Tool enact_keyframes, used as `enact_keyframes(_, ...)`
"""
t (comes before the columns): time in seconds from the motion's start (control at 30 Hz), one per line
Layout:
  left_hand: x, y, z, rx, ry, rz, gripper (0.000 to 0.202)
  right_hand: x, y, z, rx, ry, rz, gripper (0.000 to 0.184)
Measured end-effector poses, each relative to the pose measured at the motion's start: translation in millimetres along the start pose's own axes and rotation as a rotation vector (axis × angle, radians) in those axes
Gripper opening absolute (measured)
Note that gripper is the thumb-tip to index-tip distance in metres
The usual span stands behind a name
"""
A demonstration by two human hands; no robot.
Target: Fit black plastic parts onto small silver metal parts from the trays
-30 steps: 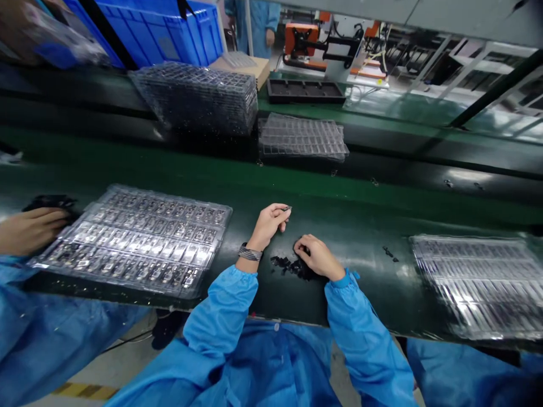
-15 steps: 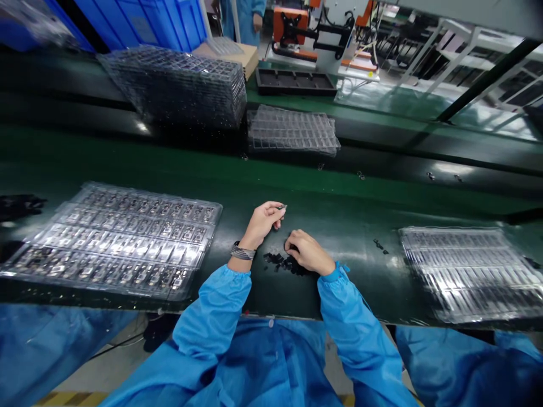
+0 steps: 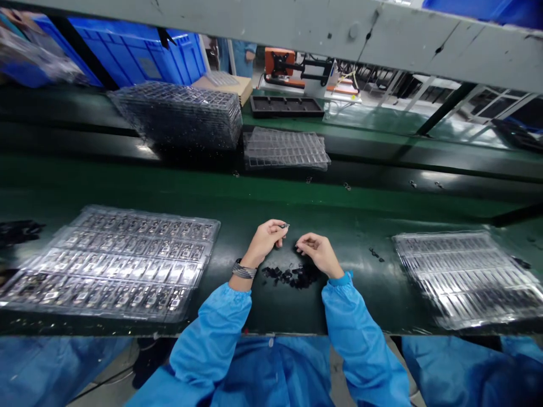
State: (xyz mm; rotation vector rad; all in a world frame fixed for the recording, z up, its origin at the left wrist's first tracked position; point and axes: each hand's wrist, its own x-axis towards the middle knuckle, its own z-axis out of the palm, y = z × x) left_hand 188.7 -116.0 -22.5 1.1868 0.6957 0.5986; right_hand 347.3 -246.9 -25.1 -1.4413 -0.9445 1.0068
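Note:
My left hand [image 3: 267, 240] is closed in a pinch around a small circuit board [image 3: 284, 226], whose end sticks out past the thumb and forefinger. To its right, my right hand [image 3: 316, 249] has thumb and fingertips pressed together; a tiny dark piece [image 3: 298, 247] shows at the tips, too small to name surely. Below both hands lies a loose heap of small black pieces [image 3: 292, 277] on the green work surface [image 3: 263, 305]. The two hands are apart, a short gap between their fingertips.
On the left lies a clear tray of circuit boards [image 3: 119, 257]; on the right, a stack of clear trays [image 3: 462, 271]. Farther back are stacked clear trays [image 3: 190, 116], thinner clear trays [image 3: 284, 148], a black tray [image 3: 286, 106] and a blue crate [image 3: 139, 56]. A grey beam [image 3: 271, 28] crosses above.
My right hand has lifted off the heap of black pieces, its fingertips now pinched beside my left hand. My left hand still holds the circuit board. The camera view has tilted up.

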Motion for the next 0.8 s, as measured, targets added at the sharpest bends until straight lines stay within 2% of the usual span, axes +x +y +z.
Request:
enact_keyframes(0.23,-4.8,4.4,2.9,0.027,-0.02,-0.011,0.04,-3.4,-8.3,-1.9,0.26,-0.002,0.013,0.033)
enact_keyframes(0.37,-7.8,5.5,7.1,0.03,-0.044,-0.022,0.04,-3.5,-9.9,-1.7,0.334,0.055,-0.012,0.032)
enact_keyframes(0.57,-8.9,4.4,11.3,0.04,-0.054,-0.03,0.04,-1.1,-6.5,-1.8,0.319,0.119,-0.041,0.036)
enact_keyframes(0.8,-11.2,7.1,12.1,0.049,-0.054,-0.042,0.039,-3.8,-8.0,0.1,0.305,0.107,-0.032,0.026)
